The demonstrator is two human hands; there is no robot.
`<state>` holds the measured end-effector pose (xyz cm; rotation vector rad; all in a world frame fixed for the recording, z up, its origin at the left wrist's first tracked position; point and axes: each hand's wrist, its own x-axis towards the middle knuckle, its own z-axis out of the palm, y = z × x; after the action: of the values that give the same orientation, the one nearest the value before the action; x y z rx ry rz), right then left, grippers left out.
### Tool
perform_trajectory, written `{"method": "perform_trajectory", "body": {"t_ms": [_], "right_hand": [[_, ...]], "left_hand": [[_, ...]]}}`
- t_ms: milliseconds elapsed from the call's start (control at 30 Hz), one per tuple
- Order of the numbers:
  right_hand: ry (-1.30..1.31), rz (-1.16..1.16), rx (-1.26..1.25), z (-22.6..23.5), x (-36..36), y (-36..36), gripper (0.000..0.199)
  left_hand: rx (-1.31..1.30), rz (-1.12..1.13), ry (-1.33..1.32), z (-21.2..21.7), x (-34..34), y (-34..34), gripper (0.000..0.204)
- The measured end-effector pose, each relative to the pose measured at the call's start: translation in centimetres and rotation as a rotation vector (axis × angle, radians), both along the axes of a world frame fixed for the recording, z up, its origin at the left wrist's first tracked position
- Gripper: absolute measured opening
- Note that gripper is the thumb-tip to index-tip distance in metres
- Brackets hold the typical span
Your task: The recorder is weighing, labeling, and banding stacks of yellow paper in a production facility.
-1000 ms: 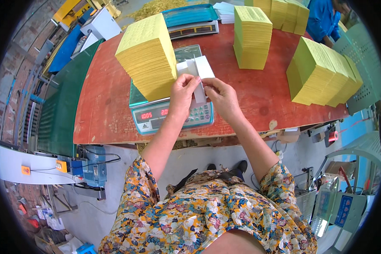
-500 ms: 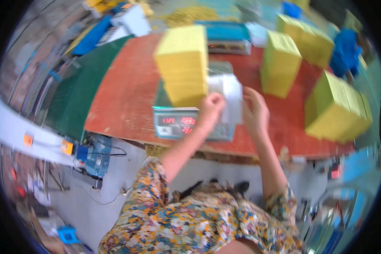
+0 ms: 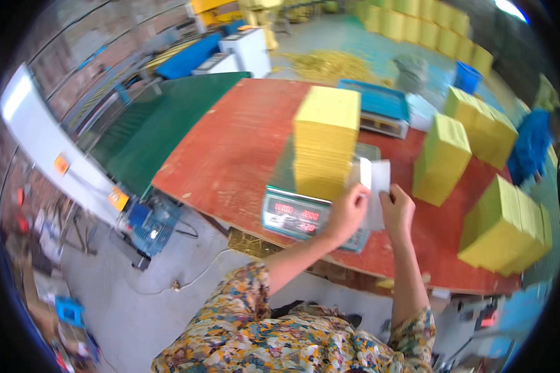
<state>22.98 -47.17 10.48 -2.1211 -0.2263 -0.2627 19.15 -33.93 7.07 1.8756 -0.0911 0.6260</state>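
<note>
A tall stack of yellow paper (image 3: 325, 140) stands upright on the pan of a digital scale (image 3: 292, 213) with a lit red display. Just right of the stack, a white sheet (image 3: 379, 177), slightly blurred, is held up between my hands over the scale's right side. The left edge of this sheet is pinched by my left hand (image 3: 347, 217), whose fingers are closed. My right hand (image 3: 399, 214) is closed too, with thumb and fingertips at the sheet's right edge.
More yellow paper stacks (image 3: 440, 161) stand along the right of the red tabletop (image 3: 230, 149). Behind the scale sits a second scale with a blue pan (image 3: 376, 102). A green conveyor belt (image 3: 155, 130) adjoins the left side. Someone in blue (image 3: 532, 143) is at the far right.
The whole view has shifted, so the table sits lower and further right. My right hand's fingers, spread beside the white sheet before, are now closed at its edge. The display digits have changed.
</note>
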Motion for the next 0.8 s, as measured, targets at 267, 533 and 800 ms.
{"method": "perform_trajectory", "body": {"t_ms": [267,533,800], "right_hand": [[-0.183,-0.296,0.357,-0.5,-3.2,-7.3,0.026],[0.018,-0.570,0.434,-7.4,-6.0,-17.7,0.030],[0.435,-0.307,1.157,-7.1,-7.9,-19.6,0.022]], "left_hand": [[-0.029,-0.228,0.003,7.5,-8.0,2.0,0.048],[0.047,-0.679,0.546,1.4,-9.8,-1.6,0.008],[0.137,-0.750,0.522,0.3,-9.8,-3.6,0.008]]}}
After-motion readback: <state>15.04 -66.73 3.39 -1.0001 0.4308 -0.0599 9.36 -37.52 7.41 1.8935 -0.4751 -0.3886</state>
